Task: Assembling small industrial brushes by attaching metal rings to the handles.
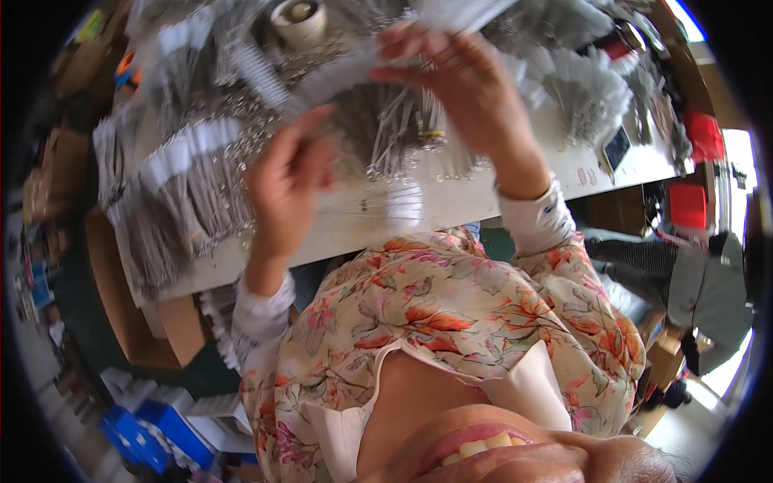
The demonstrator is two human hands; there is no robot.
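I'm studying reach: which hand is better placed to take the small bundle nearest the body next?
Left, probably: the left hand looks closer to the small bundle; the right hand is farther away, by the middle pile.

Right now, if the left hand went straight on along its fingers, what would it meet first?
The left hand would probably meet the white-topped thin pieces first; blur leaves depth unclear.

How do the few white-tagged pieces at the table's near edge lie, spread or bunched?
Spread: the white-tagged pieces lie side by side on the table, with gaps showing between their thin stems.
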